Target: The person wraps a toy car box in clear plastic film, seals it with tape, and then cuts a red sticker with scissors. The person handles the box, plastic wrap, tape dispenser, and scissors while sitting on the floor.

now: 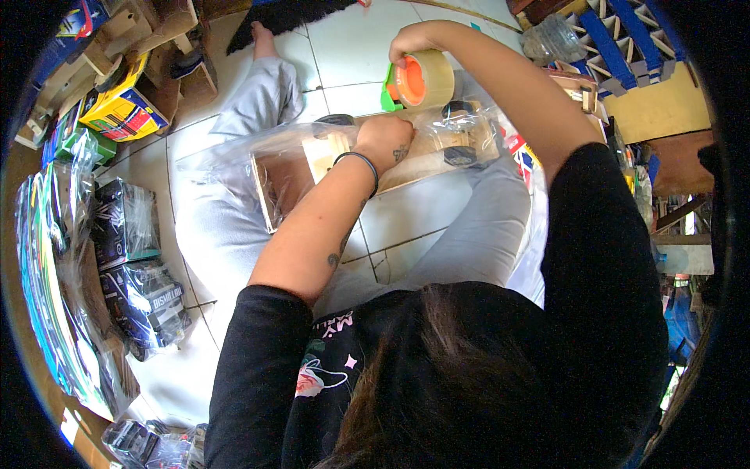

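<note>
A wooden toy truck (418, 168) with black wheels lies across the tiled floor between my legs, its open box-like end toward the left. Clear plastic wrap (226, 160) covers it and spreads loosely past that left end. My left hand (385, 142) is closed at the truck's middle, holding it through the plastic; its fingertips are partly hidden. Beyond the truck's far side, my right hand (414, 43) grips a green and orange tape dispenser (391, 90) from above. A wide roll of clear tape (437, 78) sits on the dispenser, right by the plastic.
Along the left stand plastic-wrapped black boxes (144, 305), a stack of flat plastic-covered items (58, 273) and a yellow box (129, 105). A black shaggy mat (285, 23) lies at the far side. Blue racks (609, 39) and a clear plastic jar (553, 39) are at the far right.
</note>
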Tool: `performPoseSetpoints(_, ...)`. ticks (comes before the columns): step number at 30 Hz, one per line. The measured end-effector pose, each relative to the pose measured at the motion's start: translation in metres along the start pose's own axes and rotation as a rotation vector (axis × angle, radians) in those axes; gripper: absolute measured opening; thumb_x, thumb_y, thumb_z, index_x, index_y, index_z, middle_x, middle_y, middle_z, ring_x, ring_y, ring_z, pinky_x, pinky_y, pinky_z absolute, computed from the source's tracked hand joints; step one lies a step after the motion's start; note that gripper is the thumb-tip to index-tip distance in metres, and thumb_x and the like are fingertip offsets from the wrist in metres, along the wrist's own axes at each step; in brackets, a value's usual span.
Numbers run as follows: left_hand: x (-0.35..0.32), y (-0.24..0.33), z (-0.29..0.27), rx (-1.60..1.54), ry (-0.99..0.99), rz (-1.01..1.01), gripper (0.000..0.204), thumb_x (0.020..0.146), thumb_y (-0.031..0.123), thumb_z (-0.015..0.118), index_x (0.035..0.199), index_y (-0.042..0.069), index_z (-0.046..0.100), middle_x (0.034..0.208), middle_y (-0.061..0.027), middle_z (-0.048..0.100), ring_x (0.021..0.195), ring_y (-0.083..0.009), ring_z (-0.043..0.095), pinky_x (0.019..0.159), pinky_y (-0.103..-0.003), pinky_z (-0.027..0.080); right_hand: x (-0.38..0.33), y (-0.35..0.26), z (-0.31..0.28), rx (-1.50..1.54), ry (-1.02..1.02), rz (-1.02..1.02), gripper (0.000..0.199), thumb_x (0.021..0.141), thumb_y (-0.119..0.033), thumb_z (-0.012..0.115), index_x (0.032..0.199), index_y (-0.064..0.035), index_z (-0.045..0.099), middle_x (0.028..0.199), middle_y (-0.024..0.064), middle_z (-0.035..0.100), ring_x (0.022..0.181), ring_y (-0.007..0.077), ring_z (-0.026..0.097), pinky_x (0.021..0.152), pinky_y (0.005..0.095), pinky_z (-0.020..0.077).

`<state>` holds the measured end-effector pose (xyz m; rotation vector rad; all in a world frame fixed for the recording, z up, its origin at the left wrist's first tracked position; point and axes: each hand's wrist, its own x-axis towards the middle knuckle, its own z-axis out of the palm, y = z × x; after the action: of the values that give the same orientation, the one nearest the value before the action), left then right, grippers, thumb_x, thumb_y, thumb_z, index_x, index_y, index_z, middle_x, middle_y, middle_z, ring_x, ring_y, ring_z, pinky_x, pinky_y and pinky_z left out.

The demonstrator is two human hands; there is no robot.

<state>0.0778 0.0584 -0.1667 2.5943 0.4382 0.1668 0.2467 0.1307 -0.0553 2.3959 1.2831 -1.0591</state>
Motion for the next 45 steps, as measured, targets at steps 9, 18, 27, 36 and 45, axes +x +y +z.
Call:
performPoseSetpoints(9, 0.005, -0.011, -0.004, 0.005, -0.051, 0.016, 0.03, 0.089, 0.023, 0.045, 0.087, 0.001, 0.065, 0.09, -0.0221, 0.066, 0.085, -0.0375, 0.064, 0.075, -0.046, 0.051, -0.109, 0.074, 0.095, 0.009, 0.797, -0.43, 0.04, 0.067, -0.035, 0.071, 0.094, -0.0042, 0.071, 0.098, 0.0162, 0.06, 0.091, 0.0333, 0.06, 0.081, 0.0401, 0.0485)
performPoseSetpoints(18, 0.008, -0.022, 0.005, -0.016, -0.029, 0.098, 0.037, 0.093, 0.03, 0.043, 0.087, 0.001, 0.065, 0.086, -0.0235, 0.065, 0.082, -0.0407, 0.062, 0.078, -0.048, 0.049, -0.207, 0.09, 0.227, 0.315, 0.929, -0.369, 0.043, 0.064, -0.015, 0.069, 0.104, 0.0001, 0.065, 0.093, 0.0152, 0.057, 0.089, 0.0318, 0.061, 0.078, 0.0385, 0.0496)
performPoseSetpoints(27, 0.008, -0.022, -0.001, -0.012, -0.049, 0.102, 0.036, 0.093, 0.029, 0.045, 0.085, -0.001, 0.063, 0.084, -0.025, 0.064, 0.081, -0.0421, 0.061, 0.076, -0.048, 0.048, -0.216, 0.102, 0.292, 0.283, 0.869, -0.322, 0.046, 0.067, -0.018, 0.071, 0.108, -0.0014, 0.062, 0.102, 0.0164, 0.054, 0.088, 0.0342, 0.061, 0.078, 0.0414, 0.0511)
performPoseSetpoints(36, 0.01, -0.022, -0.008, 0.04, -0.094, 0.102, 0.036, 0.093, 0.03, 0.045, 0.085, 0.0, 0.063, 0.088, -0.0258, 0.063, 0.085, -0.0427, 0.059, 0.078, -0.048, 0.047, -0.193, 0.132, 0.291, 0.412, 0.96, -0.375, 0.04, 0.065, -0.011, 0.068, 0.104, -0.0035, 0.065, 0.108, 0.0166, 0.056, 0.092, 0.0334, 0.06, 0.082, 0.0402, 0.0487)
performPoseSetpoints(45, 0.007, -0.021, -0.011, 0.023, -0.104, 0.034, 0.04, 0.095, 0.03, 0.042, 0.088, -0.005, 0.061, 0.087, -0.0274, 0.062, 0.082, -0.0437, 0.06, 0.076, -0.047, 0.047, -0.191, 0.379, 0.389, 1.068, 1.569, 0.582, 0.044, 0.074, -0.015, 0.066, 0.114, 0.0012, 0.057, 0.111, 0.0161, 0.053, 0.108, 0.029, 0.048, 0.096, 0.037, 0.0372)
